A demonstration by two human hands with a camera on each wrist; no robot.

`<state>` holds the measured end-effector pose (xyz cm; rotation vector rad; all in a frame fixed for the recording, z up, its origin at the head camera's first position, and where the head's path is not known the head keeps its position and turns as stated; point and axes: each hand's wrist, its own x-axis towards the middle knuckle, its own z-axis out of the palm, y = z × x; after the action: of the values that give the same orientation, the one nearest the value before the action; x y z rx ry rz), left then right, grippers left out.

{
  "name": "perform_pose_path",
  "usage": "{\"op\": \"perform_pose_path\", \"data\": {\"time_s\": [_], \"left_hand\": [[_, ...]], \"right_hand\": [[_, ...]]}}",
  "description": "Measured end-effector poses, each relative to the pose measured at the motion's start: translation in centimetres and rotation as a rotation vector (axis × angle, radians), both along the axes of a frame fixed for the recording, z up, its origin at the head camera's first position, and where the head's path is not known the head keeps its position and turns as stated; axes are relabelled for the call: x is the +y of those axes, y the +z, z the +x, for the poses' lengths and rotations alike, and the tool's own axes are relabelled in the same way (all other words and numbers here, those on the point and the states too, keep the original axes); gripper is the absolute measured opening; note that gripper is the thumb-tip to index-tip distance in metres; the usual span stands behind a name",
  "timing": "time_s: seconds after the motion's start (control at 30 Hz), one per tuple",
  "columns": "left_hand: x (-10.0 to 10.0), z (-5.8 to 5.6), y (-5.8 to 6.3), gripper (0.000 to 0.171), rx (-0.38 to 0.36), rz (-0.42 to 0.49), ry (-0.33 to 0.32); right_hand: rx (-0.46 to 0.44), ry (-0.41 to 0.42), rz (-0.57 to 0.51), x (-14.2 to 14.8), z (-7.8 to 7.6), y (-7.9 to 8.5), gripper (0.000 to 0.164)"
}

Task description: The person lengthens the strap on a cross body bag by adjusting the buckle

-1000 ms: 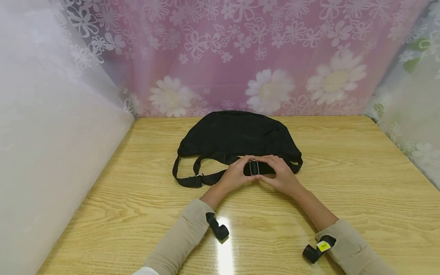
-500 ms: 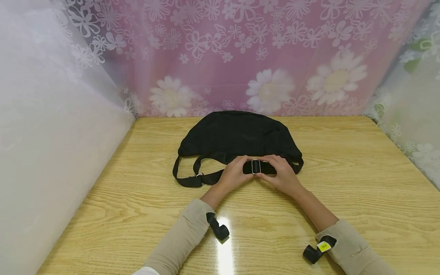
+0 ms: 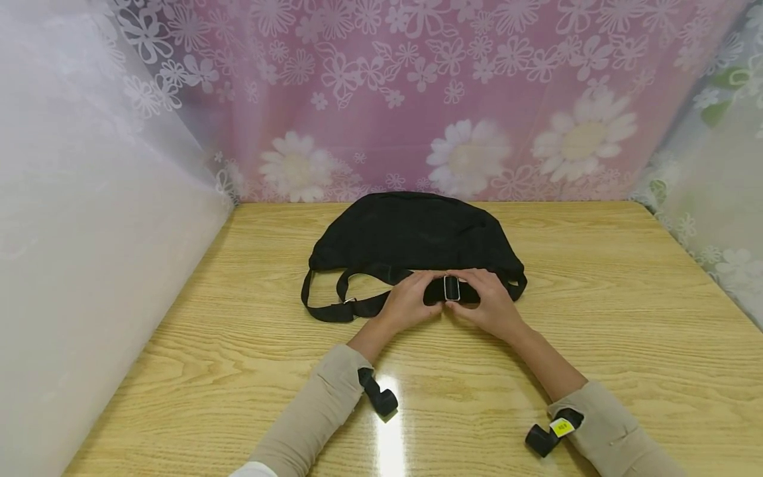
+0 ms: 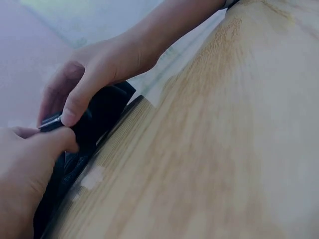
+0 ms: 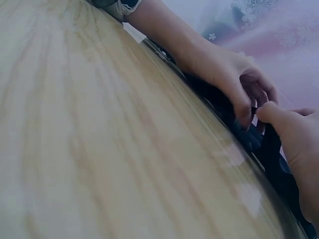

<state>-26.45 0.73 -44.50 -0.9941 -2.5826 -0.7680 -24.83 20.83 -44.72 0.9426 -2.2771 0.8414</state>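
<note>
A black waist bag (image 3: 417, 228) lies on the table, its black strap (image 3: 318, 313) looped along the near side. A rectangular metal slider buckle (image 3: 452, 288) sits on the strap between my hands. With thumb and fingers my right hand (image 3: 493, 306) pinches the slider at its top and bottom edges. Just left of it, my left hand (image 3: 406, 303) pinches the strap by its edges. In the left wrist view the right thumb (image 4: 75, 107) presses by the slider's metal edge. The right wrist view shows both hands close together, with the slider mostly hidden by fingers.
A second metal fitting (image 3: 350, 301) sits on the strap at the left. The wooden table (image 3: 226, 371) ends at a pink floral curtain (image 3: 381, 99) behind the bag. A pale sheet (image 3: 89, 218) hangs on the left and a floral one (image 3: 721, 218) on the right.
The slider has shifted to the right, away from my left fingertips and further between my right thumb and fingers. The hands have barely moved, and the bag lies as before.
</note>
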Motion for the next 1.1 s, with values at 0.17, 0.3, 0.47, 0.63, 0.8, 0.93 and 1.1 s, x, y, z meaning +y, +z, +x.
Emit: {"op": "perform_pose_path", "data": {"time_s": [0.17,0.3,0.47,0.63,0.8,0.93,1.1], "left_hand": [[0.1,0.0,-0.1,0.043,-0.039,0.068,0.041],[0.1,0.1,0.0,0.024,-0.071,0.191,0.124],[0.2,0.1,0.1,0.018,-0.104,0.352,0.163],[0.2,0.0,0.0,0.018,-0.109,0.412,0.115],[0.1,-0.1,-0.1,0.020,-0.114,0.431,0.065],[0.0,0.0,-0.1,0.021,-0.124,0.425,0.017],[0.0,0.0,-0.1,0.022,-0.123,0.391,-0.020]], "right_hand": [[-0.081,-0.015,-0.102,-0.1,0.3,0.1,0.056],[-0.177,-0.006,-0.165,-0.1,0.6,0.3,0.056],[-0.222,0.021,-0.185,-0.2,0.8,0.6,0.059],[-0.220,0.069,-0.230,-0.8,1.7,2.0,0.058],[-0.225,0.114,-0.233,-1.5,2.7,3.6,0.055],[-0.238,0.126,-0.191,-1.7,3.0,3.9,0.054],[-0.237,0.154,-0.167,-1.7,2.9,3.7,0.054]]}}
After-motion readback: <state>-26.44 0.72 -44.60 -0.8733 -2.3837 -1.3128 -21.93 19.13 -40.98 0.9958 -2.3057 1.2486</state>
